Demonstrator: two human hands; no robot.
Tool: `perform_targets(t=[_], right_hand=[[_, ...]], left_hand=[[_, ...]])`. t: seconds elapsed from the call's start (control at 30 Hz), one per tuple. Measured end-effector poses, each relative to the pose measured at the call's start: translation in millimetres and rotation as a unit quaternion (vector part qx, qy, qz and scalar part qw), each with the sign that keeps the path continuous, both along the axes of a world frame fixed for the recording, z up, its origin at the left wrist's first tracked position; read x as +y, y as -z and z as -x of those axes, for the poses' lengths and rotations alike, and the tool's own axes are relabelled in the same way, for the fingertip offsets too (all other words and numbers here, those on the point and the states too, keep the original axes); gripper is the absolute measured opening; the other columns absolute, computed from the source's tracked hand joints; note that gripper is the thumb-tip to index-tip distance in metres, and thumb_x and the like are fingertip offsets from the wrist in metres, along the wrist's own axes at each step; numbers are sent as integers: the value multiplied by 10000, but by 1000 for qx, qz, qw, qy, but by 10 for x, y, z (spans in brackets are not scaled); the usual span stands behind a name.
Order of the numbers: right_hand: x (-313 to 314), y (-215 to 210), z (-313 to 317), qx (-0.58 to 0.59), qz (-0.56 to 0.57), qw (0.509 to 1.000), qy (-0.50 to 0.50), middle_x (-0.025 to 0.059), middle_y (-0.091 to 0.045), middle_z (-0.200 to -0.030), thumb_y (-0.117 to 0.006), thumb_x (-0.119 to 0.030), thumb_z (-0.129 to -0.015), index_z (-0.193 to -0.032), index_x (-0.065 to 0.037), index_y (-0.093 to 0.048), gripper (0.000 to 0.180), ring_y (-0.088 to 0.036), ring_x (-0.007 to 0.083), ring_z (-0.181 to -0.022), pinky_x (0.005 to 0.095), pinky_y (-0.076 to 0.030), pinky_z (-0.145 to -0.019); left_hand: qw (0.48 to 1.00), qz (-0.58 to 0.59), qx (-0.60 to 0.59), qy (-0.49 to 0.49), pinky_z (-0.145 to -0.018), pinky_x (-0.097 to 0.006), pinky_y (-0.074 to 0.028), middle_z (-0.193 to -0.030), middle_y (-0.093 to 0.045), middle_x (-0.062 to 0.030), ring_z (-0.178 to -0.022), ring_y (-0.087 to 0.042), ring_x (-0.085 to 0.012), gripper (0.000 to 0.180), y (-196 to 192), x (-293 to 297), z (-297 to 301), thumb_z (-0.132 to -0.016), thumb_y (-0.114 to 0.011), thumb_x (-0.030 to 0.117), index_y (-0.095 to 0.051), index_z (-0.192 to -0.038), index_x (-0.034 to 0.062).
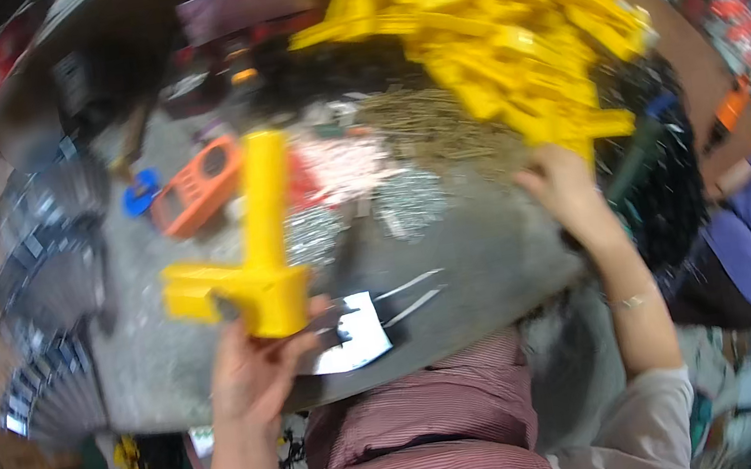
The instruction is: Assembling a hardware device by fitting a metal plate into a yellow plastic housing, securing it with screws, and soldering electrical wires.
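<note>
Upright in my left hand [256,376] is a yellow plastic T-shaped part [269,240], its long arm pointing up and a shorter arm reaching left. My fingers are closed round its lower end, above the table's near edge. At the lower end of a big heap of yellow plastic parts [500,25], my right hand [566,188] is closed at another yellow part [576,125]; its fingertips are partly hidden and blurred. Beside my left hand lie a shiny white sheet [361,334] and two thin metal strips [414,301].
Small metal pieces [409,203], pinkish pieces [341,162] and brownish rods [436,120] lie in piles on the grey table [486,267]. An orange tool-like object [196,188] sits left of them. Dark fan-shaped stacks [46,281] line the left edge; black parts [665,175] lie right.
</note>
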State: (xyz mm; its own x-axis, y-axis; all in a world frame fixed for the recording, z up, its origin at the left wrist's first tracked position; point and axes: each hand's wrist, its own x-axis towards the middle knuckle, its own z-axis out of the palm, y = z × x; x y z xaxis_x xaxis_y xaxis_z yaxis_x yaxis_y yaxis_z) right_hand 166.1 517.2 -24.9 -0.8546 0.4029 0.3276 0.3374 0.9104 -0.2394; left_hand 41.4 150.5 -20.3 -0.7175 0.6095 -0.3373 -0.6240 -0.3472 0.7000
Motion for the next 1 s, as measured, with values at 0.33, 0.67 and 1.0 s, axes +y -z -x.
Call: perform_targets(t=[0.33,0.67,1.0], right_hand=[[6,64,99,-75,53,994,52,220,-643,-723,-666,-177,-742,-750,3,-670,180,-644,393,-752,464,-518,-721],[-319,-93,-255,-121,89,988,14,197,-610,-739,-664,-49,-715,-780,11,-601,108,-606,396,-756,468,-480,-699],[-694,-468,237,100,340,933,-65,6,-590,-745,-629,-22,-779,-1084,-19,-640,305,-550,70,-654,234,-455,-604]], left_hand=[[984,52,173,-11,-766,-381,-513,-1118,-632,-194,-978,-645,-290,666,54,-128,-52,-843,-679,482,-501,-1270,3],[996,-1,79,46,-979,-440,-480,-1187,-597,-198,-1086,-608,-308,727,-80,23,-31,-817,-727,417,-438,-1291,-53],[990,-34,121,67,-963,-351,-470,-1224,-612,-108,-1112,-606,-220,665,19,-77,-91,-779,-796,282,-488,-1303,15]])
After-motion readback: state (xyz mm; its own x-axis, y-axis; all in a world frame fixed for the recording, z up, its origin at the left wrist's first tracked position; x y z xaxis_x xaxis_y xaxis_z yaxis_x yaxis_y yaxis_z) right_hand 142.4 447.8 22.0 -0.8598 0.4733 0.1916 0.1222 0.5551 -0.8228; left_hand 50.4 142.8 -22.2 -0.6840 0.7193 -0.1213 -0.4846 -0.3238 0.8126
